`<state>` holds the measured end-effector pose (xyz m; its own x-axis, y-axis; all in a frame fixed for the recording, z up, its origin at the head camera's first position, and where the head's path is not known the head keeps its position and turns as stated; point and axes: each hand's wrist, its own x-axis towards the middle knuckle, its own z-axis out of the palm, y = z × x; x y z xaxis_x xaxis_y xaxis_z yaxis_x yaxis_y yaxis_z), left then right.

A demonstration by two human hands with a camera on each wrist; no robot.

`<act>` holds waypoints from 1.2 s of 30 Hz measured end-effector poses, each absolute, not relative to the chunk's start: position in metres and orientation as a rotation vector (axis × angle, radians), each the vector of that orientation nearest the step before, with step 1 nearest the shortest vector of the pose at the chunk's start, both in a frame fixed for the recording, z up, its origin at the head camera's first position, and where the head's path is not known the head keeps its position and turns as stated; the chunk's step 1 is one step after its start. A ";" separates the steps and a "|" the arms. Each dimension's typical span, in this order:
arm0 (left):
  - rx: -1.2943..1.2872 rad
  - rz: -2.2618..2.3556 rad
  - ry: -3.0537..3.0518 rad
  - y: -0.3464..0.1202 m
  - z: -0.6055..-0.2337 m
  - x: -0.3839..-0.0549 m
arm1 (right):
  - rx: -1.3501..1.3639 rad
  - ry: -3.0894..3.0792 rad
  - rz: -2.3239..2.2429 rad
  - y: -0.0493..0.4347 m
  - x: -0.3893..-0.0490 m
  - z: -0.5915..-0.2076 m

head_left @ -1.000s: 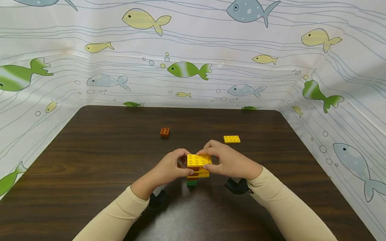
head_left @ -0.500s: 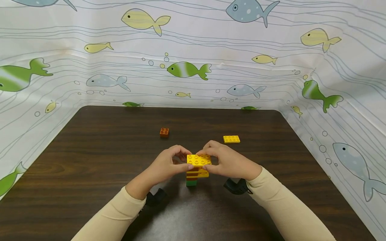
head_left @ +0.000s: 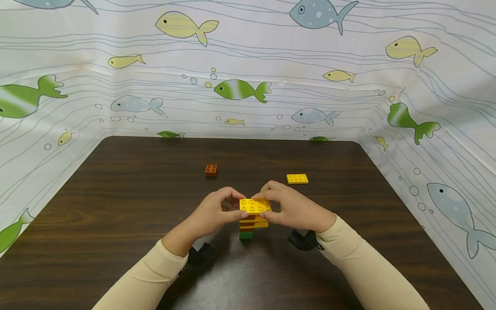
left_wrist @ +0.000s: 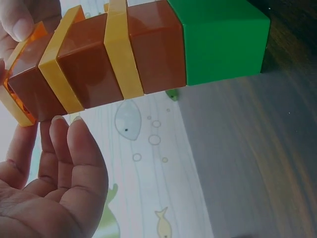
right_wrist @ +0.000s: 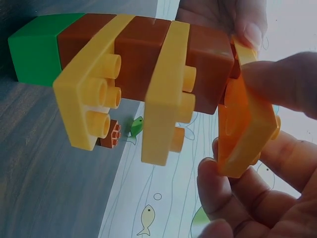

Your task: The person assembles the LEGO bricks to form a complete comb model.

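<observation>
The fingers of the left hand [head_left: 213, 215] and right hand [head_left: 292, 207] pinch opposite ends of the top yellow plate [head_left: 252, 207], thumbs on the near edge. It sits slightly tilted on a stack directly below the fingers: three brown bricks [left_wrist: 89, 62] alternating with two lower yellow plates [right_wrist: 161, 101] that jut out under the right fingers, and a green block [left_wrist: 225, 49] at the bottom. Farther out on the surface [head_left: 128, 198], a loose brown brick [head_left: 211, 170] lies beyond the left fingers and a loose yellow plate [head_left: 297, 178] beyond the right; behind hangs fish-print cloth [head_left: 279, 51].
</observation>
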<state>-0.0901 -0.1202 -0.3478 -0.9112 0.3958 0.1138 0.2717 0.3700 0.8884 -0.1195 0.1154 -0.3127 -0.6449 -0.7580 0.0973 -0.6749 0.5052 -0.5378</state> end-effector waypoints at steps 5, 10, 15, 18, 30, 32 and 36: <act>0.606 1.579 2.495 -0.120 -0.348 -0.090 | -1.249 2.590 -0.834 0.115 -0.119 -0.313; 0.616 1.572 2.490 -0.120 -0.348 -0.091 | -1.238 2.584 -0.854 0.116 -0.119 -0.315; 0.635 1.554 2.496 -0.121 -0.348 -0.091 | -1.233 2.585 -0.875 0.116 -0.118 -0.317; 0.652 1.531 2.511 -0.121 -0.348 -0.091 | -1.228 2.591 -0.891 0.116 -0.116 -0.320; 0.651 1.538 2.498 -0.122 -0.352 -0.090 | -1.159 2.577 -0.949 0.115 -0.113 -0.323; 0.650 1.520 2.501 -0.123 -0.351 -0.091 | -1.155 2.580 -0.945 0.114 -0.112 -0.322; 0.628 1.508 2.481 -0.127 -0.349 -0.092 | -1.148 2.594 -0.925 0.114 -0.112 -0.321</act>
